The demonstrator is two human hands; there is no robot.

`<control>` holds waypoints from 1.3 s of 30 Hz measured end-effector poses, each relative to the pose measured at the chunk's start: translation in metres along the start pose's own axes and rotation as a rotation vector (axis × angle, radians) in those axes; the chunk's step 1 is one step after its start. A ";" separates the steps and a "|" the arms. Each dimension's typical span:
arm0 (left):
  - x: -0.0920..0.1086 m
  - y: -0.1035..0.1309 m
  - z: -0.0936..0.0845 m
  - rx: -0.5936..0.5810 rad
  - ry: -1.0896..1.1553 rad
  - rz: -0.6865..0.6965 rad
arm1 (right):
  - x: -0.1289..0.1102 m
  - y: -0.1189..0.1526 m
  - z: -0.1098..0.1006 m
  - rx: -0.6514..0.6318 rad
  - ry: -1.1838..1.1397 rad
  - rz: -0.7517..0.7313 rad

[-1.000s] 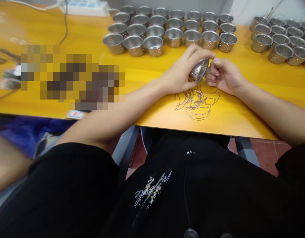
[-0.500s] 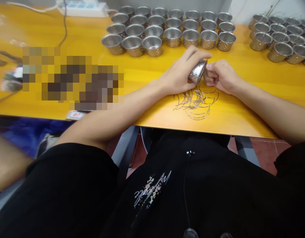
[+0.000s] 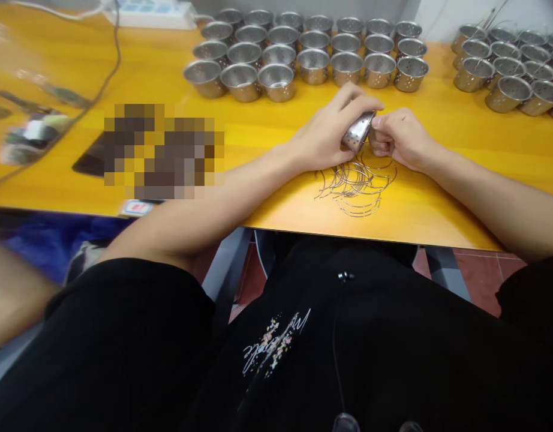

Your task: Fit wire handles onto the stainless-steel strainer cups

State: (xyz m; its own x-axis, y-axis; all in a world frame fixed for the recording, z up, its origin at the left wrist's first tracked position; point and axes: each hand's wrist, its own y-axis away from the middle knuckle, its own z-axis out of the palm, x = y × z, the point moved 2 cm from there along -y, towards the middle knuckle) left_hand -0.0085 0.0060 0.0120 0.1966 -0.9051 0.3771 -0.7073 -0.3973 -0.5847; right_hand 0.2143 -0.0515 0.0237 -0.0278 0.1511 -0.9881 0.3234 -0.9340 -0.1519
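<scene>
Nearest, short of the wire pile point(image 3: 358, 179) and past the table edge, a black shirt point(image 3: 375, 342) with a light printed design point(image 3: 276, 342) on the front. Well to the left of the wire pile, at the near edge of the yellow table point(image 3: 460, 138), a small label point(image 3: 137, 207). Beyond that label, still well left of the wire pile, a dark flat object point(image 3: 90, 162), partly masked by blurred squares.

Just beyond the wire pile, off the tabletop and over the pile's far side, the perforated cup point(image 3: 358, 132), tipped onto its side. Long axis running roughly crosswise, mouth toward the right, slightly down toward the wearer; base hidden in the palm. Clamped round the cup, thumb below and fingers above: the left hand point(image 3: 327, 127), beyond the pile and to its left. At the cup's rim, beyond the pile and to its right, the right hand point(image 3: 402, 139), fingers curled together; cannot tell whether pinching a wire.

Farther beyond the wire pile, upright rows of cups point(image 3: 313, 71); far right of it, a second group of cups point(image 3: 507, 97), wires among them. Far left beyond it, a white power strip point(image 3: 159, 17).
</scene>
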 end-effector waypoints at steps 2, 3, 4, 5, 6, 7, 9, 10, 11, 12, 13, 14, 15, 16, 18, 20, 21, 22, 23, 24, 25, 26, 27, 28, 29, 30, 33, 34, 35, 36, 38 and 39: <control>-0.001 0.000 0.000 0.010 -0.002 0.017 | 0.001 0.000 -0.001 0.011 0.027 0.019; -0.002 0.000 0.001 0.014 0.000 0.029 | 0.001 0.000 -0.002 0.016 0.037 0.022; -0.004 0.000 0.002 0.020 0.002 0.041 | 0.002 0.000 -0.002 0.016 0.041 0.022; -0.005 0.000 0.003 0.024 0.004 0.050 | 0.002 0.000 -0.003 0.015 0.039 0.018; -0.006 0.000 0.003 0.026 0.002 0.053 | 0.002 0.000 -0.004 0.014 0.035 0.015; -0.006 0.000 0.003 0.028 -0.002 0.056 | 0.002 0.000 -0.004 0.015 0.036 0.016; -0.006 0.001 0.003 0.035 -0.009 0.077 | 0.003 0.000 -0.004 0.023 0.048 0.029; -0.006 0.001 0.004 0.038 -0.011 0.095 | 0.003 0.000 -0.004 0.028 0.055 0.035; -0.007 0.001 0.004 0.042 -0.015 0.112 | 0.003 0.000 -0.004 0.032 0.062 0.040; -0.008 0.001 0.005 0.052 -0.020 0.132 | 0.003 0.000 -0.004 0.034 0.066 0.043; -0.009 0.001 0.006 0.060 -0.025 0.148 | 0.003 -0.001 -0.003 0.035 0.068 0.042; -0.010 0.000 0.006 0.070 -0.031 0.163 | 0.003 -0.001 -0.003 0.034 0.066 0.039; -0.011 0.000 0.007 0.076 -0.035 0.177 | 0.003 -0.001 -0.003 0.033 0.060 0.034; -0.012 0.000 0.007 0.078 -0.034 0.188 | 0.003 -0.002 -0.003 0.030 0.053 0.029; -0.013 0.000 0.008 0.068 -0.030 0.196 | 0.003 -0.002 -0.004 0.024 0.045 0.026; -0.013 0.001 0.008 0.072 -0.028 0.202 | 0.004 -0.002 -0.005 0.025 0.052 0.032; -0.013 0.001 0.008 0.074 -0.025 0.203 | 0.004 -0.002 -0.006 0.026 0.053 0.033; -0.013 0.001 0.008 0.082 -0.023 0.208 | 0.004 -0.002 -0.006 0.025 0.051 0.032; -0.013 0.001 0.008 0.085 -0.021 0.208 | 0.005 -0.001 -0.007 0.024 0.045 0.028; -0.013 0.001 0.008 0.085 -0.015 0.202 | 0.005 -0.001 -0.007 0.026 0.037 0.023; -0.014 0.001 0.008 0.082 -0.008 0.189 | 0.004 0.000 -0.008 0.033 0.028 0.017; -0.016 0.001 0.008 0.081 0.002 0.172 | 0.004 0.001 -0.008 0.047 0.019 0.014; -0.017 0.001 0.008 0.087 0.013 0.156 | 0.003 0.001 -0.008 0.071 0.012 0.012; -0.020 0.000 0.007 0.094 0.026 0.141 | 0.003 0.003 -0.008 0.103 0.006 0.009; -0.022 -0.001 0.006 0.102 0.039 0.128 | 0.002 0.004 -0.008 0.141 0.003 0.006; -0.025 -0.001 0.005 0.117 0.048 0.121 | 0.002 0.004 -0.008 0.175 0.005 0.003; -0.032 -0.002 0.000 0.138 0.050 0.106 | 0.004 0.005 -0.010 0.231 0.021 -0.029; -0.033 -0.001 -0.001 0.116 0.038 0.105 | 0.006 0.004 -0.011 0.231 0.028 -0.048; -0.033 -0.001 -0.002 0.076 0.020 0.105 | 0.008 0.003 -0.012 0.227 0.040 -0.065; -0.033 0.000 -0.003 0.027 0.001 0.106 | 0.009 0.002 -0.013 0.219 0.059 -0.077; -0.031 0.001 -0.004 -0.054 -0.022 0.101 | 0.011 0.002 -0.013 0.198 0.115 -0.092; -0.031 0.001 -0.004 -0.068 -0.021 0.091 | 0.010 0.002 -0.013 0.187 0.146 -0.098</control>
State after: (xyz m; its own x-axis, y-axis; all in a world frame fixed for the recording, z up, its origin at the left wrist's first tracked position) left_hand -0.0180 0.0336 0.0023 0.1435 -0.9401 0.3091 -0.7670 -0.3030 -0.5656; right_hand 0.2269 -0.0478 0.0135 0.0913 0.2766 -0.9566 0.1449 -0.9541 -0.2621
